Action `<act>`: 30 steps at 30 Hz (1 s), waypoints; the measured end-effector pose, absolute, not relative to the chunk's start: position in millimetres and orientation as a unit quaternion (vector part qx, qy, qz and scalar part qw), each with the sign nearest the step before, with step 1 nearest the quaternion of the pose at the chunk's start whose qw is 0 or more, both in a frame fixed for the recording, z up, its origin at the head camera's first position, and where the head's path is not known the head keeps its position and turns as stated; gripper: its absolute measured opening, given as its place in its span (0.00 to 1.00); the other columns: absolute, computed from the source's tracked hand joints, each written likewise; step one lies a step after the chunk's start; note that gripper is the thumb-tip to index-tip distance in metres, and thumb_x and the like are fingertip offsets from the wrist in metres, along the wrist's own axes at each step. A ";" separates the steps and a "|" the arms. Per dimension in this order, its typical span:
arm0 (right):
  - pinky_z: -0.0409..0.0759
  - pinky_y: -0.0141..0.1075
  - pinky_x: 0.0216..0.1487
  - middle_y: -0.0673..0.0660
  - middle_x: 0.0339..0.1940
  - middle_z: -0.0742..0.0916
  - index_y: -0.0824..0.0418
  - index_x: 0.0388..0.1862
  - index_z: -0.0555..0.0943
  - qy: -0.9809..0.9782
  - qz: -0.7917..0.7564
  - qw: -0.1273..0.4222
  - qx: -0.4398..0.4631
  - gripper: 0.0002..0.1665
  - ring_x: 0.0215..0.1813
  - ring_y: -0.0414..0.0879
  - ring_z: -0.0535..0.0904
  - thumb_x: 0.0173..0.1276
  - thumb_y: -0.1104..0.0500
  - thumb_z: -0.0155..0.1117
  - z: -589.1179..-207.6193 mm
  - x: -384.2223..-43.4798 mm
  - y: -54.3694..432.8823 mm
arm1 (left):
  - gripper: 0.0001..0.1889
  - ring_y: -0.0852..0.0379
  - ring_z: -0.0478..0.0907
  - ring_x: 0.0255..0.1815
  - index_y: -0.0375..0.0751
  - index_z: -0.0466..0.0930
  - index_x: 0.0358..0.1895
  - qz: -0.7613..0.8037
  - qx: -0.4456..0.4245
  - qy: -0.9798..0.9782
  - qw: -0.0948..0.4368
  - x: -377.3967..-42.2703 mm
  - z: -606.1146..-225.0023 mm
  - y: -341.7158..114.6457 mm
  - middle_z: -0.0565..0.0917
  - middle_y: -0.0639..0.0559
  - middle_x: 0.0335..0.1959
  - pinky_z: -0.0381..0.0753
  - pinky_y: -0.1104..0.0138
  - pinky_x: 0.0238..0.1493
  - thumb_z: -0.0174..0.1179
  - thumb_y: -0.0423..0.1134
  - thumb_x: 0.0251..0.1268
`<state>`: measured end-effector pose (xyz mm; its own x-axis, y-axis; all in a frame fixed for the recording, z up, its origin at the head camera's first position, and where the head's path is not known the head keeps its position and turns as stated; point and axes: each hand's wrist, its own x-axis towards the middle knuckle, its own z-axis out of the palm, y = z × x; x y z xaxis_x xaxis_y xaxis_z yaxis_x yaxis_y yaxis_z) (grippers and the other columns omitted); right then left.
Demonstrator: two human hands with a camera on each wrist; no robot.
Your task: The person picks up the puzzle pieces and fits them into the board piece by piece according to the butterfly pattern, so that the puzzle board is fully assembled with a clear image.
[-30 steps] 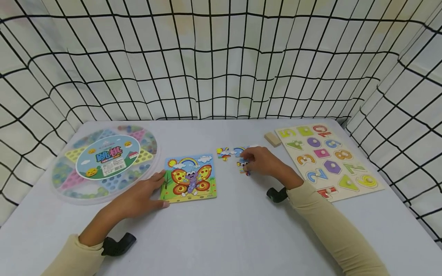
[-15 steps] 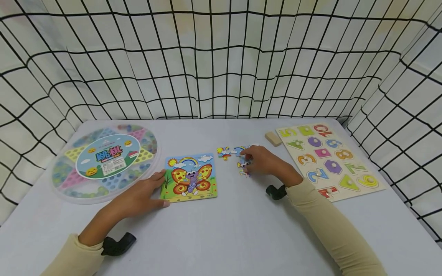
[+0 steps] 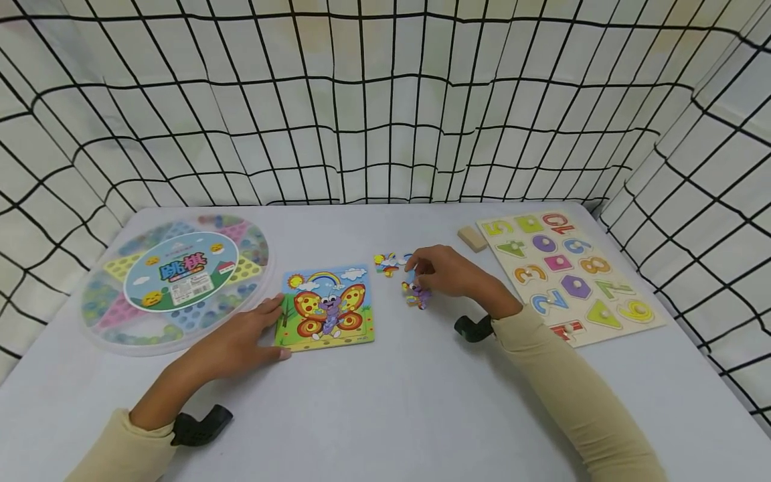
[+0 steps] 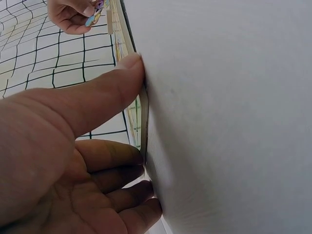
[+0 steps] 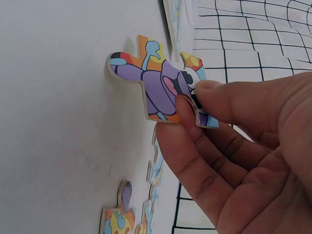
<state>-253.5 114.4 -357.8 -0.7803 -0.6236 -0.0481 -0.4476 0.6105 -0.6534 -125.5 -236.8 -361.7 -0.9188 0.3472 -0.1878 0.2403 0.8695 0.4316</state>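
Observation:
My right hand pinches a jigsaw piece between thumb and fingers. The piece shows a purple butterfly's body and face, and the right wrist view has it raised and tilted off the tabletop. Just beyond the hand in the head view lie other jigsaw pieces, partly covered by the fingers. My left hand rests at the left side of a square butterfly puzzle board. Its thumb touches the front left corner, and its extended fingers lie along the board's edge.
A round Chinese checkers box lies on the left. On the right is a wooden number and shape board, with a small wooden block by its far corner. Black netting stands behind the white table.
The butterfly piece, earlier half covered by the right hand, now shows more fully below the fingers. The right hand has shifted slightly left in the head view; the left hand keeps its place at the board.

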 end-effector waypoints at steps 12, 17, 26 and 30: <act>0.77 0.34 0.39 0.53 0.34 0.83 0.63 0.48 0.80 0.861 -0.365 0.140 -0.326 0.12 0.37 0.45 0.78 0.65 0.69 0.62 -342.3 -246.8 77.1 | 0.44 0.30 0.52 0.73 0.25 0.60 0.70 0.204 0.154 0.958 0.129 -127.2 -362.4 -240.6 0.55 0.33 0.75 0.60 0.39 0.64 0.69 0.49 0.58; 0.78 0.33 0.35 0.55 0.35 0.82 0.65 0.50 0.79 0.850 -0.384 0.160 -0.322 0.14 0.34 0.45 0.79 0.66 0.69 0.62 -338.6 -243.0 64.0 | 0.45 0.31 0.51 0.73 0.25 0.59 0.71 0.208 0.156 0.957 0.131 -128.1 -362.9 -240.0 0.55 0.33 0.75 0.59 0.39 0.64 0.69 0.49 0.59; 0.82 0.34 0.35 0.57 0.34 0.82 0.68 0.53 0.79 0.829 -0.411 0.193 -0.328 0.16 0.31 0.46 0.81 0.66 0.70 0.61 -342.9 -240.9 44.6 | 0.45 0.31 0.50 0.73 0.25 0.60 0.70 0.211 0.142 0.956 0.143 -128.6 -365.2 -237.7 0.54 0.33 0.75 0.59 0.39 0.65 0.69 0.51 0.58; 0.83 0.35 0.36 0.58 0.34 0.82 0.69 0.53 0.79 0.813 -0.440 0.199 -0.324 0.16 0.31 0.47 0.82 0.66 0.71 0.61 -347.5 -243.0 36.5 | 0.45 0.31 0.50 0.73 0.25 0.61 0.70 0.207 0.142 0.957 0.141 -128.5 -364.5 -237.3 0.54 0.33 0.75 0.60 0.40 0.65 0.69 0.51 0.58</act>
<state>-243.0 36.5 -347.5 -0.7105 -0.7026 -0.0386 -0.3515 0.4020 -0.8455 -128.5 -237.3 -364.5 -0.9196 0.3313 -0.2110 0.2142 0.8733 0.4375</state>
